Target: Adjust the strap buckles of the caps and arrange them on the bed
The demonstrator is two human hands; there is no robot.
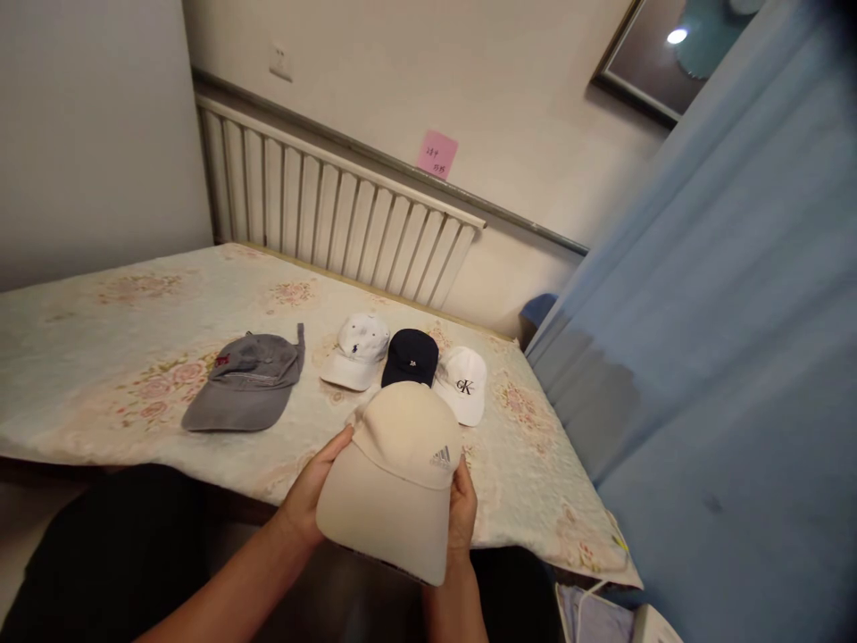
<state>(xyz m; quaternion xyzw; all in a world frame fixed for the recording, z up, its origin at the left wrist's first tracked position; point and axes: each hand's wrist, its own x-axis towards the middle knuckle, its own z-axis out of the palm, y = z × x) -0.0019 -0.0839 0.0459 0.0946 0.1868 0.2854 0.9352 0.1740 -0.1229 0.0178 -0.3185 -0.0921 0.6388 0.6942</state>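
I hold a beige cap [395, 464] with a small grey logo over the near edge of the table, its brim toward me. My left hand [309, 491] grips its left side, thumb on top near the crown. My right hand [461, 511] grips the right side of the brim. Both hands are closed on the cap. Just beyond it on the floral tablecloth [100, 357] lie a white cap [356, 350], a dark navy cap [411, 357] and a white cap with black letters [463, 382]. A grey cap [246, 382] lies further left.
A white radiator [321, 205] runs along the wall behind the table, with a pink note [437, 154] above it. A blue curtain [723, 339] hangs at the right. A dark chair back or cushion [107, 554] sits at the lower left.
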